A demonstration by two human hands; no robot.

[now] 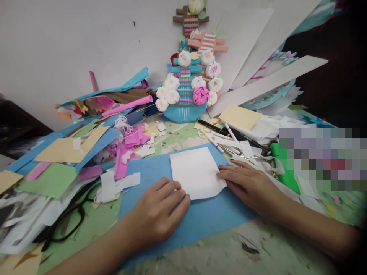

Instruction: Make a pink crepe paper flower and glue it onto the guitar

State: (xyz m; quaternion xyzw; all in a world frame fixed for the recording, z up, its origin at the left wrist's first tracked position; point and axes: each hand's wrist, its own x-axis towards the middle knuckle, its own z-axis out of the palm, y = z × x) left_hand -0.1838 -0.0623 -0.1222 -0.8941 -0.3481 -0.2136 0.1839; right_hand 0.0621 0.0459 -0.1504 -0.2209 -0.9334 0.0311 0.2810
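Observation:
A white square of paper [193, 170] lies on a larger blue sheet [200, 217] in the middle of the table. My left hand [163, 208] rests at the lower left corner of the white paper, its fingers bent and close together; what its fingertips grip, if anything, is hidden. At the right edge of the white paper is my right hand [249, 183], palm down, with fingers stretched out and slightly apart, the fingertips touching the edge.
Black-handled scissors [77, 229] lie at the left among paper scraps. Behind the blue sheet stands a blue paper guitar [185, 110] with paper flowers. Pens [212, 128], cream paper [241, 116] and a green roll [286, 172] are at the right.

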